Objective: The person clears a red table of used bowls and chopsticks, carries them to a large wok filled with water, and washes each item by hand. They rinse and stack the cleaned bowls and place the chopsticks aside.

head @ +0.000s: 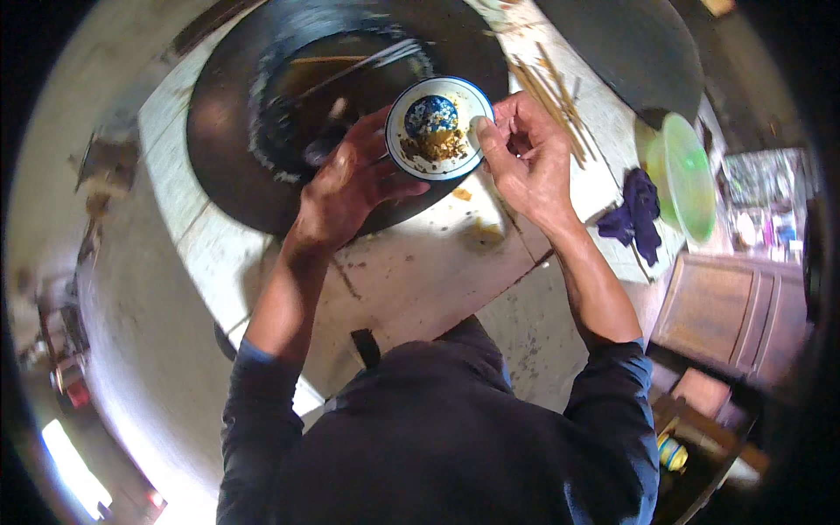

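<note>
A small white plate with a blue rim (396, 152) and a blue centre pattern is tilted over the near side of a large dark wok (223, 170). Brown and yellowish food residue clings to its lower half. My right hand (535, 157) grips the plate's right edge, with the thumb on its face. At the plate's left edge is my left hand (351, 177), fingers spread behind and below it; whether they press on the plate is hard to tell. Dark liquid and a blurred long-handled utensil (338, 82) lie in the wok.
Thin sticks (558, 105) lie on the tiled stove top (420, 256) right of the wok. Farther right are a dark purple cloth (633, 210), a green translucent plastic basin (689, 177) on its side and a second large dark round pan or lid (636, 46). Food scraps spot the near tiles.
</note>
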Tool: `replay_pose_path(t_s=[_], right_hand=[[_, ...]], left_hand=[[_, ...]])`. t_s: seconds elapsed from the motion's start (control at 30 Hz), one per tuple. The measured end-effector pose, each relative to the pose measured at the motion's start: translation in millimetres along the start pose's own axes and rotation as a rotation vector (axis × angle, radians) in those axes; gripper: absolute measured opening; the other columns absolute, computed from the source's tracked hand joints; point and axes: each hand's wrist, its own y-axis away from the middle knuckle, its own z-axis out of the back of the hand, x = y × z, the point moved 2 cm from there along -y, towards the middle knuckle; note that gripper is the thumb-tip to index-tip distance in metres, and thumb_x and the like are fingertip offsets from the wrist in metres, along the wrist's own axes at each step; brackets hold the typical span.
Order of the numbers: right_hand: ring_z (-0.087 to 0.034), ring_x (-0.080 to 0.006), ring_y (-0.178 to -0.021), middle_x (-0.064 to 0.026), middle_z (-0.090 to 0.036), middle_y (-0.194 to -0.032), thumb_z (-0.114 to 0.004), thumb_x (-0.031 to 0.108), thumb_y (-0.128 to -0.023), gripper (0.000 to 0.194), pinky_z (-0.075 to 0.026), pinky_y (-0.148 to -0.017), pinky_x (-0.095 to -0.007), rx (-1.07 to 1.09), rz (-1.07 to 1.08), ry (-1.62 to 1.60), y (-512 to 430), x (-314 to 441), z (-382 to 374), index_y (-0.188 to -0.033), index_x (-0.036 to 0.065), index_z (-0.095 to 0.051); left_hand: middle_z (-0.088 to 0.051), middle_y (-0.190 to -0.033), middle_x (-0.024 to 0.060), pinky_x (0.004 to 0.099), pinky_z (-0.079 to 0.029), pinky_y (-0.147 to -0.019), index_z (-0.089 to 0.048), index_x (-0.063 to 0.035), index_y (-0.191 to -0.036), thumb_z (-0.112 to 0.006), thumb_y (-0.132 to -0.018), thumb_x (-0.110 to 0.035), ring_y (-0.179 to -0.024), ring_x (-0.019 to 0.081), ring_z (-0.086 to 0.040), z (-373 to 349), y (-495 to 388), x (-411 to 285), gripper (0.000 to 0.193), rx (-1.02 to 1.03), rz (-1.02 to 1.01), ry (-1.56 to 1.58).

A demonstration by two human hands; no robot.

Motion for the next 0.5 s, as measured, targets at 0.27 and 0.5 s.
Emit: replay_pose_path(t_s=[0.27,0.5], right_hand=[[-0.05,-0.0057,-0.06,-0.0046,-0.055,-0.068,-0.066,0.0,-0.092,0.011,-0.039,-0.052,-0.0242,0.469,0.466,0.106,22.2,66.1,-98.1,-0.093,0.0,-0.055],[-0.067,-0.0198,-0.062,-0.0098,-0.064,-0.07,-0.069,0.004,-0.088,0.012,-0.051,-0.061,-0.0331,0.7,0.693,0.055,68.0,120.2,-222.8,-0.09,0.003,-0.057]], left_hand=[[-0.053,-0.146,0.0152,0.0607,-0.05,-0.102,-0.039,-0.0116,-0.154,-0.066,-0.087,-0.061,-0.131,0.0352,-0.056,28.4,103.9,-38.8,0.087,-0.002,-0.03,0.154],[-0.057,-0.141,0.0206,0.0693,-0.052,-0.093,-0.045,-0.0052,-0.148,-0.06,-0.083,-0.059,-0.122,0.0425,-0.061,65.8,249.2,-63.5,0.086,-0.585,-0.194,0.086]])
